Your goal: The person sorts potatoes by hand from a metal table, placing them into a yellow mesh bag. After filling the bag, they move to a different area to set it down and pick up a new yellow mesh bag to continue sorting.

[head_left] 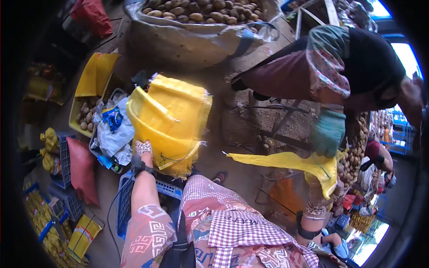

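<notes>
My left hand (143, 148), in a patterned glove, grips the edge of a stack of yellow mesh sacks (172, 120). The stack hangs in front of me, its sacks folded and overlapping. My right hand (316, 206), also gloved, is out to the right at one end of a single yellow mesh sack (279, 161); the sack hides part of its fingers. That sack stretches leftward to a narrow tip. A co-worker's green-gloved hand (328, 133), blurred, is at the same sack just above my right hand.
A large white bulk bag (187, 44) full of potatoes stands ahead. On the left are a crate (99, 149) with plastic bags, a yellow tub (80, 123) of potatoes and a red sack (82, 172). A blue crate (123, 214) is near my legs. The co-worker (286, 73) bends at right beside a potato pile (353, 165).
</notes>
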### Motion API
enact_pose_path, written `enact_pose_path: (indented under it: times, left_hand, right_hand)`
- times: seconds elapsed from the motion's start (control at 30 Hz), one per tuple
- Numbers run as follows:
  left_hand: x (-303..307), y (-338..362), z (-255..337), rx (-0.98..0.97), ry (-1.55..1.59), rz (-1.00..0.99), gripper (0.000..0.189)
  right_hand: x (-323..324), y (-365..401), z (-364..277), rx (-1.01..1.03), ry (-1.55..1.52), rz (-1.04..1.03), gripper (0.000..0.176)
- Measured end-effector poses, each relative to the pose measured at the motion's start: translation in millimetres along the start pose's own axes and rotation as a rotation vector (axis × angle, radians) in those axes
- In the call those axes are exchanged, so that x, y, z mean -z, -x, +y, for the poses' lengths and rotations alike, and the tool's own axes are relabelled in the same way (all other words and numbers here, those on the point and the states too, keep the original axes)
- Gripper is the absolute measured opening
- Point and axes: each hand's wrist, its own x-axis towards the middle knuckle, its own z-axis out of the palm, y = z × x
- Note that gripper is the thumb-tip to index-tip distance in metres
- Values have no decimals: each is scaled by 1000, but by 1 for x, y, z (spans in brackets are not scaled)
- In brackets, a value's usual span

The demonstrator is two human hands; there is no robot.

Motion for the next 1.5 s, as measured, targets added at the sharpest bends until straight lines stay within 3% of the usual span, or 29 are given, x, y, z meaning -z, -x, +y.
enact_pose_path:
  times: [0.07,0.13,0.2,0.3,0.33,0.4,0.47,0.53,0.57,0.63,0.67,0.7,0.77,0.8,0.87,0.9,0.93,1.03,1.07,1.13,1.17,1.3,1.33,1.4,1.43,1.5]
  left_hand:
    - [-51,-53,-63,-124,-46,349,61]
    - [-32,-9,-28,-344,301,320,58]
    - [-40,48,23,-525,623,107,48]
    - [-26,217,132,-894,851,-581,44]
    - [-19,266,167,-1139,733,-664,49]
    - [-37,324,207,-1262,650,-841,63]
    - [-65,365,243,-1324,493,-870,60]
    - [-120,376,257,-1056,502,-1086,50]
    - [-131,382,259,-1086,479,-1081,50]
    - [-148,386,260,-865,550,-1192,39]
    - [-173,373,258,-877,624,-1148,34]
    - [-175,372,259,-935,535,-1084,31]
    - [-184,372,258,-987,434,-1012,28]
    - [-191,371,258,-988,461,-922,27]
    - [-203,369,255,-985,483,-823,26]
    - [-208,368,254,-976,488,-768,24]
    - [-213,367,253,-965,496,-715,22]
    - [-222,360,257,-1023,445,-790,24]
    - [-226,357,258,-1017,448,-794,24]
    - [-225,357,263,-926,457,-703,32]
    - [-226,359,264,-768,676,-713,30]
    - [-219,367,264,-563,689,-583,33]
    - [-220,372,264,-548,690,-588,33]
    - [-226,384,262,-119,916,-766,41]
    - [-239,368,258,-70,1079,-955,39]
    - [-261,339,257,-10,1109,-987,35]
  right_hand:
    - [1,20,-14,53,155,12,55]
    - [22,15,-6,107,261,29,32]
    - [46,13,0,144,342,72,27]
    - [65,8,6,196,641,109,26]
    - [70,5,8,181,586,132,25]
    - [77,0,7,252,690,142,25]
    - [90,-3,2,231,666,117,24]
    - [100,-5,-1,171,413,56,26]
    - [114,-6,-2,81,320,13,27]
    - [127,-9,1,71,88,61,25]
    - [133,-9,2,24,-111,108,24]
    - [138,-9,2,31,-132,113,24]
    - [151,-13,-3,63,-188,416,32]
    - [164,-22,-3,57,-199,418,32]
    - [189,-48,2,174,431,687,36]
    - [178,-44,-16,243,633,596,35]
    - [181,-52,-17,234,633,591,35]
    - [191,-84,-13,351,1174,377,37]
    - [199,-88,-11,346,1180,377,37]
    - [217,-89,-9,-125,-500,340,42]
    - [230,-82,-9,-156,-568,374,36]
    - [241,-14,-15,-62,-811,466,29]
    - [246,0,-9,-42,-712,461,27]
    - [254,7,-4,-20,-613,476,25]
    - [253,2,-5,-41,-383,515,26]
    - [254,-15,-13,-111,-96,498,25]
